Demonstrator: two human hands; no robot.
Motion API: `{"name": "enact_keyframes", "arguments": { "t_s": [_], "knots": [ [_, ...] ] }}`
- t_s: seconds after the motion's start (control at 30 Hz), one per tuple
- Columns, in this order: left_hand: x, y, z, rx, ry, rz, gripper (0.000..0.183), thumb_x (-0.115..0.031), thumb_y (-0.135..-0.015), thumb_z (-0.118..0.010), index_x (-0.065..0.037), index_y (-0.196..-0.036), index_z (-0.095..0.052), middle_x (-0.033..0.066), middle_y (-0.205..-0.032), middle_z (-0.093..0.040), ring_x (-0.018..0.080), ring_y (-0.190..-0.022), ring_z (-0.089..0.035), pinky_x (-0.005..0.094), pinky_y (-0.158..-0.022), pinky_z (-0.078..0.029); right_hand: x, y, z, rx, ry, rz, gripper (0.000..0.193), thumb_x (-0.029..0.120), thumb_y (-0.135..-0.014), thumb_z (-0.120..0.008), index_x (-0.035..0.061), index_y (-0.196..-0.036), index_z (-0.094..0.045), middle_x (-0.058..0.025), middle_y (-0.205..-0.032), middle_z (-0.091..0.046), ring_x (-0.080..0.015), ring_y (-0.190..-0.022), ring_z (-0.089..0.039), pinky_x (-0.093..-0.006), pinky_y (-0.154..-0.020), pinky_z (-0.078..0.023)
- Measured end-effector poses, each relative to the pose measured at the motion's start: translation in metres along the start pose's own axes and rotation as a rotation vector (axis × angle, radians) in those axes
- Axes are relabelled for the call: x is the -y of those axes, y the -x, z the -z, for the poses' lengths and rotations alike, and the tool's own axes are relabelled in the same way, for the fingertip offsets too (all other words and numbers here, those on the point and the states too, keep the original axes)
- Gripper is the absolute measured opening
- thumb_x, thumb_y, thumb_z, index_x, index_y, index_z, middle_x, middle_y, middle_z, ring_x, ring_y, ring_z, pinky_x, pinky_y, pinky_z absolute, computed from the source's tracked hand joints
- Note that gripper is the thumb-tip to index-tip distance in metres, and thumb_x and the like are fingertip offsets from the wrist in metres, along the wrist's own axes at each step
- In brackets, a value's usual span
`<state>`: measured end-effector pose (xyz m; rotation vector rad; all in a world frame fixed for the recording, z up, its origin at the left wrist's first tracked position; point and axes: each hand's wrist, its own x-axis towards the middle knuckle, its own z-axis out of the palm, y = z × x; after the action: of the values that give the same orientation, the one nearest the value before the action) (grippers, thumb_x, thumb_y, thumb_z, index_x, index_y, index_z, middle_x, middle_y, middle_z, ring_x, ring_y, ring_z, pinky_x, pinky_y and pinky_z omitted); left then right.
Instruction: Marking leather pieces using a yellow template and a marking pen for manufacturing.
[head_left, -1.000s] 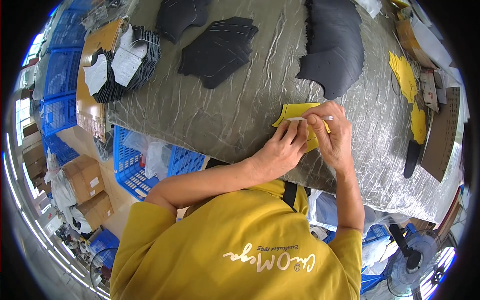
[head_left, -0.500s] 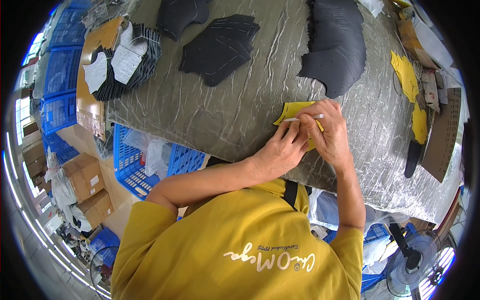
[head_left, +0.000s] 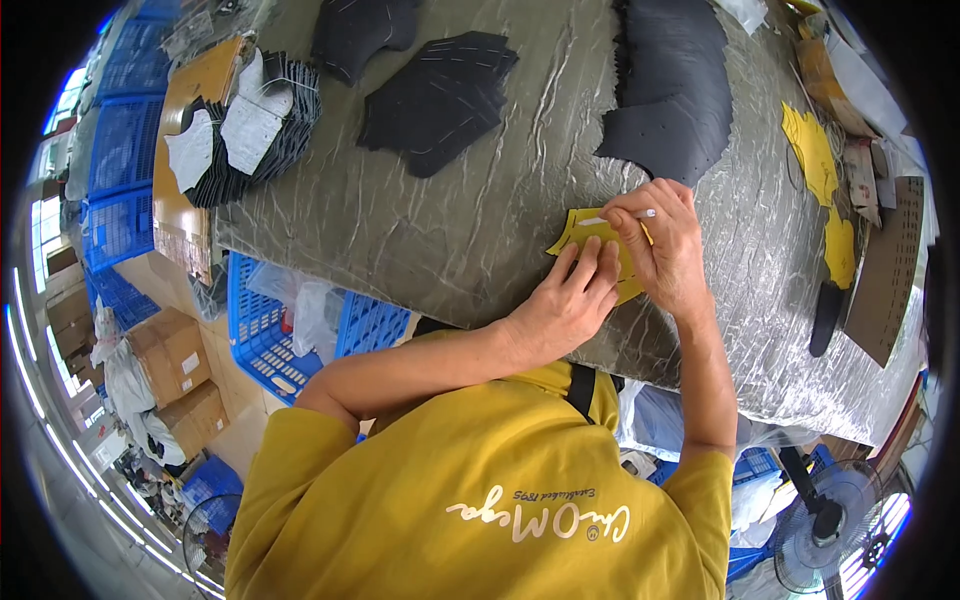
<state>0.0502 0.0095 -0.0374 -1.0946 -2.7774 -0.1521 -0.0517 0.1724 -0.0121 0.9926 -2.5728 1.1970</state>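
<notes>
Near the table's front edge lies a yellow pattern piece (head_left: 571,235) with small slots along it. My left hand (head_left: 562,312) presses down on it, fingers stretched out and lying on its surface. Between the thumb and fingers of my right hand (head_left: 668,250) is a slim white marking pen (head_left: 594,221). Its tip points left and rests at or just above the piece's upper part. My hands cover much of the piece's right and lower side, and whatever lies under it is hidden.
Dark cut pieces (head_left: 435,100) with pale dashes lie far left of my hands, and a long dark stack (head_left: 672,95) lies beyond them. Tied bundles (head_left: 262,125) sit at the left edge. More yellow patterns (head_left: 812,155) lie right. A blue crate (head_left: 262,335) stands below the table.
My right hand has shifted slightly away from me and to the right, carrying the pen tip farther up the yellow piece. My left hand's fingers stay on it, nearly unmoved.
</notes>
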Motion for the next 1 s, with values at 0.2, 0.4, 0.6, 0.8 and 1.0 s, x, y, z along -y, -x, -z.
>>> {"name": "enact_keyframes", "arguments": {
  "t_s": [0.2,0.4,0.6,0.8,1.0],
  "knots": [
    [0.002,-0.001,0.003,0.002,0.054,-0.001,0.033,-0.021,-0.089,-0.062,0.005,-0.11,-0.067,0.0266,-0.131,-0.056,0.0422,-0.125,-0.052,0.0509,-0.108,-0.047,0.001,-0.003,0.001,0.012,-0.043,0.015,0.007,0.012,-0.091,-0.072,0.0092,-0.086,-0.068,-0.001,-0.079,-0.062,-0.0217,-0.075,-0.058,-0.037,-0.086,-0.042],
    [0.002,-0.004,0.005,-0.042,0.074,0.016,0.035,-0.015,-0.086,-0.064,0.009,-0.113,-0.065,0.0263,-0.129,-0.057,0.041,-0.123,-0.055,0.0474,-0.106,-0.05,-0.009,0.001,-0.003,-0.063,-0.012,0.01,0.004,0.011,-0.09,-0.072,0.0088,-0.089,-0.07,-0.0013,-0.08,-0.064,-0.0217,-0.076,-0.058,-0.0364,-0.087,-0.042],
    [0.002,-0.006,0.007,-0.032,0.061,0.011,0.039,-0.014,-0.086,-0.063,0.01,-0.117,-0.063,0.0253,-0.131,-0.056,0.0399,-0.123,-0.055,0.0447,-0.106,-0.05,-0.009,0.009,-0.003,-0.149,-0.018,-0.03,0.003,0.01,-0.092,-0.071,0.008,-0.089,-0.071,-0.0012,-0.083,-0.067,-0.0203,-0.075,-0.06,-0.036,-0.086,-0.042],
    [0.002,-0.006,0.009,-0.034,0.06,0.015,0.043,-0.012,-0.085,-0.062,0.01,-0.121,-0.062,0.0245,-0.132,-0.057,0.0393,-0.123,-0.055,0.045,-0.105,-0.051,-0.009,0.04,0.024,-0.286,0.021,-0.311,0.013,0.014,-0.098,-0.068,0.0051,-0.091,-0.073,-0.0023,-0.082,-0.07,-0.0202,-0.075,-0.063,-0.0356,-0.086,-0.045],
    [0.002,-0.006,0.008,-0.022,0.05,0.005,0.043,-0.008,-0.085,-0.06,0.011,-0.124,-0.061,0.0242,-0.135,-0.056,0.0386,-0.124,-0.055,0.0455,-0.106,-0.052,-0.007,0.057,0.029,-0.318,0.084,-0.36,0.011,0.014,-0.099,-0.067,0.0069,-0.093,-0.073,-0.002,-0.082,-0.07,-0.0199,-0.076,-0.063,-0.0359,-0.088,-0.044]
  ]
}}
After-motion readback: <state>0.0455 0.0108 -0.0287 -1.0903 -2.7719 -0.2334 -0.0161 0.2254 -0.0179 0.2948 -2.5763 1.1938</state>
